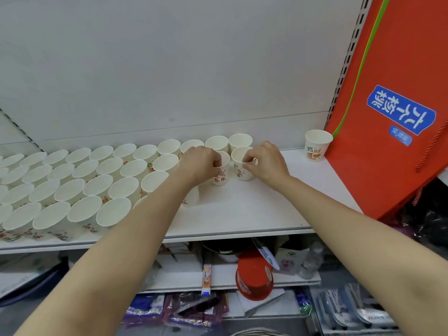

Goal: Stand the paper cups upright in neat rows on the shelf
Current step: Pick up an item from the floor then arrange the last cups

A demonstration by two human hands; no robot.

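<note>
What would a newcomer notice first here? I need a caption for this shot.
The rows of white paper cups filling the shelf's left side, all upright. At their right end, the left hand and right hand each grip a cup. A big red bag leans at far right, one lone cup beside it.
</note>
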